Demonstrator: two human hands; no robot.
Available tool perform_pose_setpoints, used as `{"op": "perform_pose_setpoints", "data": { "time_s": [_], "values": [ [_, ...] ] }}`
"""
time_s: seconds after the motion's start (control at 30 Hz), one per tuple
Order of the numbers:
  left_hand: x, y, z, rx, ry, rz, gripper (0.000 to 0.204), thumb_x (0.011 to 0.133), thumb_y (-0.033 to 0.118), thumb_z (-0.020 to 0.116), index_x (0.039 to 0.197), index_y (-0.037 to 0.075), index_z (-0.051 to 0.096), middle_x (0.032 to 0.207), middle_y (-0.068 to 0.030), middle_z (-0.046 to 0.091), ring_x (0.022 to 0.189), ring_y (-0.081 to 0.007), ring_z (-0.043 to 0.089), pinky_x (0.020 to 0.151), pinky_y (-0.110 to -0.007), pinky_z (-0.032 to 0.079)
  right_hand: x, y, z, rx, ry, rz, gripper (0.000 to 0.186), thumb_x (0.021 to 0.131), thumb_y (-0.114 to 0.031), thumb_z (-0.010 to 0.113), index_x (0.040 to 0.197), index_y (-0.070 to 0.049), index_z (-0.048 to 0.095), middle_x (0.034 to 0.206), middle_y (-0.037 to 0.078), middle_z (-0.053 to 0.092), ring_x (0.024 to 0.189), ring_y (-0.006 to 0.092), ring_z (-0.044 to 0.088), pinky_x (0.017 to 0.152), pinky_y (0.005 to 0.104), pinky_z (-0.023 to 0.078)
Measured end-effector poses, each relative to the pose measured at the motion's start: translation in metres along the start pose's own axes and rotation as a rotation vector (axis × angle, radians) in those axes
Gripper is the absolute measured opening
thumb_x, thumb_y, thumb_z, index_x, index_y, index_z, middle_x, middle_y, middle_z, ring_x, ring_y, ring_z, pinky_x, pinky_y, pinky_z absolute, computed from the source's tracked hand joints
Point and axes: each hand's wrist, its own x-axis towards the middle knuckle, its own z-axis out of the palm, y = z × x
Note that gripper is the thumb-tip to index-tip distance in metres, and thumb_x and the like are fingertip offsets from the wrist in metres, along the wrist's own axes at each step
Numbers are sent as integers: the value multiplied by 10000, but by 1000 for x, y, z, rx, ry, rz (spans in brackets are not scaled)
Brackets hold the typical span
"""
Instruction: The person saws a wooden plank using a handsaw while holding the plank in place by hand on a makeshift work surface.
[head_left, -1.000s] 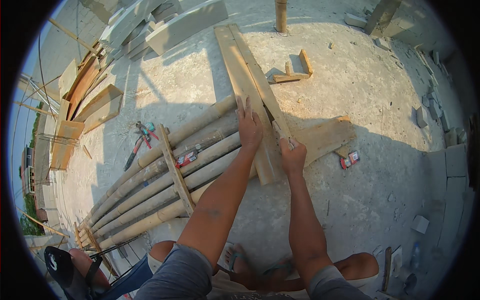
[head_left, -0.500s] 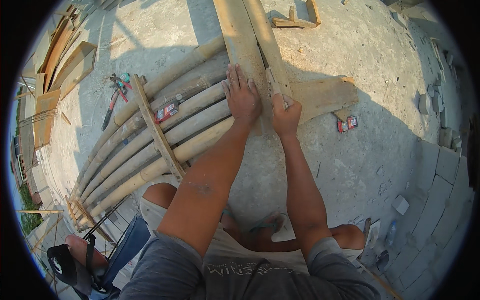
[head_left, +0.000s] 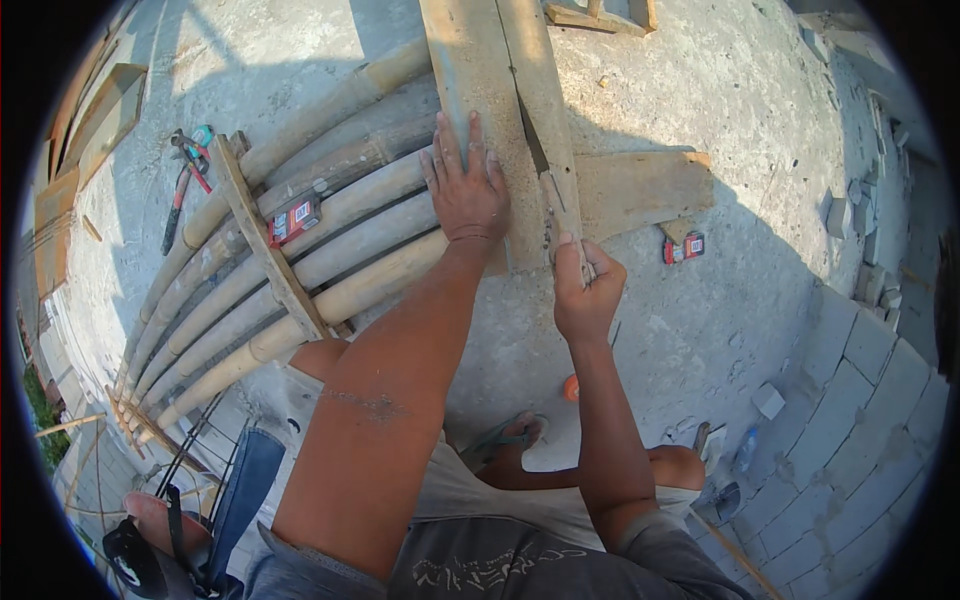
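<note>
since the earlier frame the right hand has pulled back toward the person, drawing the hand saw nearer along the cut, while the left hand has stayed pressed on the wood. the right hand is closed in a fist around the saw handle, and the thin blade runs away from it, into the gap between the two boards. the left hand lies flat and open, fingers spread, holding nothing, only pushing down the wide pale wooden plank. just right of the blade lies the narrow wooden batten, and both boards rest across a row of thick bamboo poles and a short flat board at the right. i judge the plank stiff and rather heavy, rough and not slippery; it is best held flat from above, close beside the cut, so that it does not shake. on the bamboo lies a small red box; another red box is on the concrete floor, and pliers with red handles lie far left.
</note>
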Motion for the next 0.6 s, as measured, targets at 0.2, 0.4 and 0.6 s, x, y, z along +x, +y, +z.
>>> {"op": "perform_pose_setpoints", "data": {
  "time_s": [0.2, 0.4, 0.6],
  "values": [
    [-7, -9, 1, 9, -39, -8, 625, 1058, 340, 447, 1650, 271, 257, 1718, -152, 141, 1542, -350, 265, 1272, -547, 138, -27, -15, -6, -11, 0, 139, 377, 989, -128, 648, 659, -9, 509, 595, -35, 451, 612, 37, 387, 512, 284, 309],
    [-1, -10, -6, 9, -1, 2, 628, 1057, 336, 447, 1651, 271, 252, 1718, -153, 140, 1537, -353, 271, 1272, -549, 137, -57, -4, -30, -9, -48, 86, 348, 979, -113, 648, 666, -13, 533, 594, -32, 452, 616, 35, 406, 515, 274, 310],
    [-6, -3, 2, -16, -59, -12, 633, 1054, 339, 451, 1651, 266, 255, 1717, -162, 137, 1536, -361, 268, 1273, -549, 124, 26, 2, 20, -35, 2, 96, 250, 964, -110, 663, 743, 4, 644, 599, -41, 466, 616, 33, 418, 526, 260, 317]
  ]
}}
